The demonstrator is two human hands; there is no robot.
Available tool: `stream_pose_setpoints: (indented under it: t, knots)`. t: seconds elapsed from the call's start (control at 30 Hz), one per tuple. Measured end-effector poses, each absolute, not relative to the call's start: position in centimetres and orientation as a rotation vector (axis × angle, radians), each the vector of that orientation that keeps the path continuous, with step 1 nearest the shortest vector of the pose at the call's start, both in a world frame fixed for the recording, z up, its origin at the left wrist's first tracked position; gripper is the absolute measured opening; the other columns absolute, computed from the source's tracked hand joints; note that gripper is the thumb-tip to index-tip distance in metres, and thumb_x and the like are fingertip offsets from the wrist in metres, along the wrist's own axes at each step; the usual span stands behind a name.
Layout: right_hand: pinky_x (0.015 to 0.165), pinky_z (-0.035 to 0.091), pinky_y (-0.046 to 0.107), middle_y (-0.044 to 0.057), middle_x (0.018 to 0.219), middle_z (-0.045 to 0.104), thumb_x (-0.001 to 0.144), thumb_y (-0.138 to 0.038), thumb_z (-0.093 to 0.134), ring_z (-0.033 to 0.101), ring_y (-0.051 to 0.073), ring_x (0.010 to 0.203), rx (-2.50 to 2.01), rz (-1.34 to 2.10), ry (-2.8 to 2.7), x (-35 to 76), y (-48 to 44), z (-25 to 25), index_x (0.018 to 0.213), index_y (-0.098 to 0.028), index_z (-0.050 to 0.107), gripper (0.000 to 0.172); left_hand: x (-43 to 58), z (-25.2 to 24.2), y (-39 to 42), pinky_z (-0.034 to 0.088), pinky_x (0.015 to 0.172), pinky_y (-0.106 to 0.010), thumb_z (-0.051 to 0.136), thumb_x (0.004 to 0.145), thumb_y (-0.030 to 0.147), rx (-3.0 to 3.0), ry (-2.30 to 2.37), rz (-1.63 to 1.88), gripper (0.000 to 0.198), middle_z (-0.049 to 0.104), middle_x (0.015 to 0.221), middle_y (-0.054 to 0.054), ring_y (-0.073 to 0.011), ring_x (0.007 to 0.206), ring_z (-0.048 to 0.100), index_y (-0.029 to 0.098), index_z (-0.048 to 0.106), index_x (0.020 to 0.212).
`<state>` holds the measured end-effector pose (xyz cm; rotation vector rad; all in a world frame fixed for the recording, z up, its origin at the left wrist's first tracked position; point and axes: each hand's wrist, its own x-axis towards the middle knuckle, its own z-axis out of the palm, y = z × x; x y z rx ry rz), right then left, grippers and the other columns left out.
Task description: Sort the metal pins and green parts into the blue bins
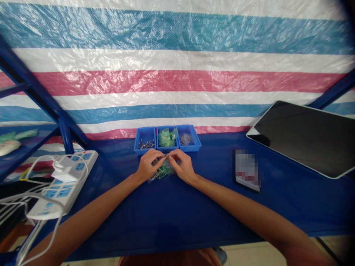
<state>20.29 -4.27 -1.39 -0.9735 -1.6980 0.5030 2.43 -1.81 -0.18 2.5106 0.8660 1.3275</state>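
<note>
Both hands meet over a small clear bag of green parts (163, 170), near the far edge of the blue table (172, 210). Left hand (147, 165) has its fingers curled closed onto the bag's left end; right hand (183, 167) pinches the right end between thumb and fingertips. The bag rests on, or just above, the table; which, I cannot tell.

Striped tarpaulin (177, 77) backs the whole station. A dark tablet (305, 136) leans at the table's right far corner. A white power strip (65, 181) with a plugged charger lies at the left edge, its cables trailing off the front left. A phone (246, 170) lies flat between the hands and the tablet. Three blue bins sit at the far edge, just beyond the hands: the left bin (145, 139) holds metal pins, the middle bin (167, 138) green bagged parts, the right bin (188, 138) clear bagged items.

Risk noted: the bag is thin and held only at its ends; a sharp pull could split it and scatter small parts across the table. Loose pieces may roll off the near edge. Elbow travel to the left could snag the cables.
</note>
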Motion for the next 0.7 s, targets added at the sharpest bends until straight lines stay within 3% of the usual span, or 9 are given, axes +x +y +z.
stream_pose_setpoints:
  t: [0.43, 0.7]
  knots:
    - [0.064, 0.044, 0.024, 0.002, 0.079, 0.059, 0.091, -0.030, 0.046, 0.054, 0.013, 0.068, -0.963, 0.527, -1.704, 20.14, -4.28, -1.40, 0.085, -0.019, 0.057, 0.017, 2.37, -0.27, -1.97, 0.047, 0.073, -0.028, 0.052, 0.088, 0.024, 2.499, 0.887, 1.221, 0.014, 0.064, 0.085, -0.006, -0.0141, 0.075, 0.056, 0.016, 0.060, 0.095]
    - [0.063, 0.044, 0.024, 0.002, 0.077, 0.058, 0.090, -0.029, 0.046, 0.053, 0.013, 0.066, -0.948, 0.551, -1.729, 20.11, -4.31, -1.40, 0.082, -0.018, 0.056, 0.017, 2.40, -0.53, -1.93, 0.047, 0.074, -0.029, 0.052, 0.087, 0.022, 2.535, 0.849, 1.202, 0.010, 0.063, 0.083, -0.006, -0.0150, 0.078, 0.057, 0.015, 0.059, 0.088]
